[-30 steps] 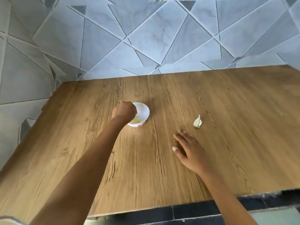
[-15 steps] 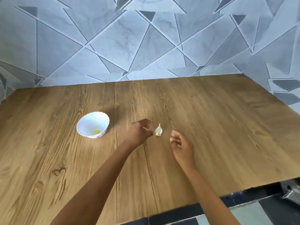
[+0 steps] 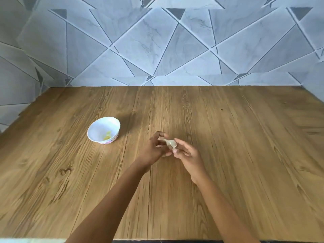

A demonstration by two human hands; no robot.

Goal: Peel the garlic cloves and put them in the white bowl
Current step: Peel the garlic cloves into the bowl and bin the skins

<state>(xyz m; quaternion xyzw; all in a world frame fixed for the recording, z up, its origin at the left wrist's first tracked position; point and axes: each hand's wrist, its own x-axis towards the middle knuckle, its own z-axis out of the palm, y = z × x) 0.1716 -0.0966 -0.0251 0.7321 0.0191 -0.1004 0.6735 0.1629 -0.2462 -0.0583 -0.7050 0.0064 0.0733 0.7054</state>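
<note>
A wood-grain bench (image 3: 236,155) filled the lower part of the frame. Behind it rose a wall (image 3: 157,41) of grey marbled tiles crossed by dark diagonal lines. A white bowl (image 3: 93,128) sat on the bench left of centre, with a few yellowish pieces (image 3: 107,137) inside. Near the centre both hands met over the bench. The left hand (image 3: 154,149) pinched a clove (image 3: 171,143) between curled fingers and thumb. The right hand (image 3: 188,157) pinched its other end with thumb and forefinger, its other fingers loosely spread. The clove was well apart from the bowl, to its right.
</note>
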